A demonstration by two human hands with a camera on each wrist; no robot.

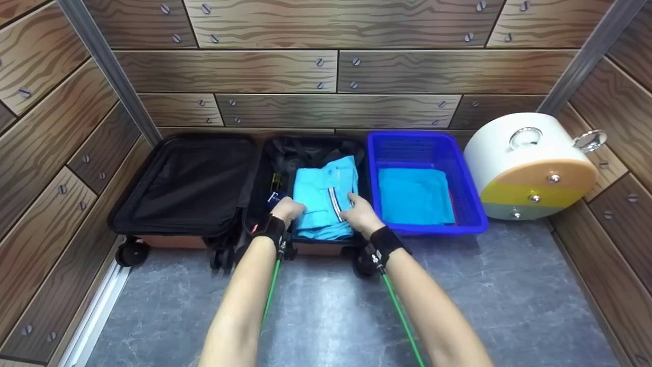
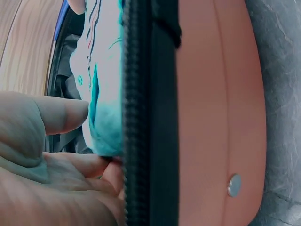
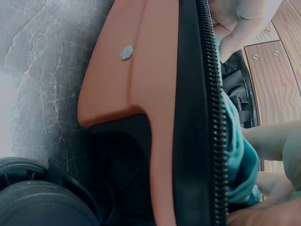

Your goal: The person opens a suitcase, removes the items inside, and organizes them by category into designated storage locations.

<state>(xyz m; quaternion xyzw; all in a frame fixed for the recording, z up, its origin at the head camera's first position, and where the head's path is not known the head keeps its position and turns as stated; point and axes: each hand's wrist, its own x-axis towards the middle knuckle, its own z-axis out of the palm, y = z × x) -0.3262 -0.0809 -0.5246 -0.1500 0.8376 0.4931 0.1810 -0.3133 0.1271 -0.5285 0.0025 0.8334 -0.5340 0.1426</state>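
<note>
My left hand (image 1: pixel 288 209) grips the near left edge of the folded turquoise polo shirt (image 1: pixel 326 196), which lies in the right half of the open orange hard-shell suitcase (image 1: pixel 316 248), long axis running away from me, collar at the far end. My right hand (image 1: pixel 360 214) grips its near right edge, fingers curled into the cloth. Dark lining shows beyond the collar; the blue plastic basket (image 1: pixel 471 204) stands just beside the case.

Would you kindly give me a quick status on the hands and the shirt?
Left hand and right hand both grip the folded turquoise shirt. Shirt sits inside the open suitcase. Nothing blocking.
</note>
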